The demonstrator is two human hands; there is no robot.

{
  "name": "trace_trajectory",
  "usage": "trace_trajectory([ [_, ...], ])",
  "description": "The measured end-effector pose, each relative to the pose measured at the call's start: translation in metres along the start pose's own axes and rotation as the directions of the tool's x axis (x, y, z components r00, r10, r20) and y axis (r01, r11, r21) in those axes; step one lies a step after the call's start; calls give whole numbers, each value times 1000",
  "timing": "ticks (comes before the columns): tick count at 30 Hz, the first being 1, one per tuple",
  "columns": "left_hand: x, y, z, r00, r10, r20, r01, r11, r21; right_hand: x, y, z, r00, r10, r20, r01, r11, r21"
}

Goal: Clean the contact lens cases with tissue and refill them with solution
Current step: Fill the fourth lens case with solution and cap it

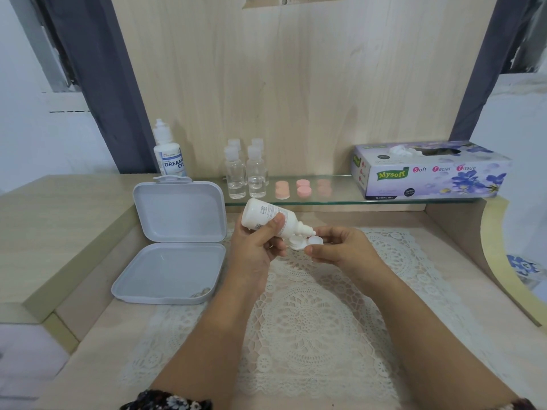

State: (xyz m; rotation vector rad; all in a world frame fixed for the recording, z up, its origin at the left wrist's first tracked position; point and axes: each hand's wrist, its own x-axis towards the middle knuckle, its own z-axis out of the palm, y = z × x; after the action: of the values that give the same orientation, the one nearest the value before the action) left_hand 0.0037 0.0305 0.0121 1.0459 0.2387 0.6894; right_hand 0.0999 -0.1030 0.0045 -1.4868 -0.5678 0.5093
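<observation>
Now Refilling: Solution Goes Into an Open Case

The refill step looks to be in hand. The left hand [257,247] is wrapped around a white solution bottle [268,216], tipped so its nozzle points down at the white lens case [302,242], which the right hand [340,247] pinches by its edge between thumb and fingers, above the lace mat [310,306]. Both forearms reach in from below, wrists bent inward. Next, probably, a gentle squeeze, with the case kept level. Pink cases [303,187] wait on the glass shelf [340,199] near the tissue box [429,170].
</observation>
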Motion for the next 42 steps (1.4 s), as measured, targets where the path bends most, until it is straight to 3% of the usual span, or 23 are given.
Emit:
trace_trajectory([
  [14,1,0,-2,1000,-4,-6,4,1000,-5,-1,-3,1,1000,6,0,-6,1000,-1],
  [24,4,-1,-3,992,-99,-80,91,991,-96,-2,-3,-1,1000,-1,-16,0,999,-42],
  [32,5,3,-2,964,-213,-159,173,958,-229,-3,-4,-12,996,29,-81,-46,975,-215],
  [42,4,7,-1,942,-267,-203,189,923,-336,-5,-2,-19,992,109,-62,-124,922,-367],
])
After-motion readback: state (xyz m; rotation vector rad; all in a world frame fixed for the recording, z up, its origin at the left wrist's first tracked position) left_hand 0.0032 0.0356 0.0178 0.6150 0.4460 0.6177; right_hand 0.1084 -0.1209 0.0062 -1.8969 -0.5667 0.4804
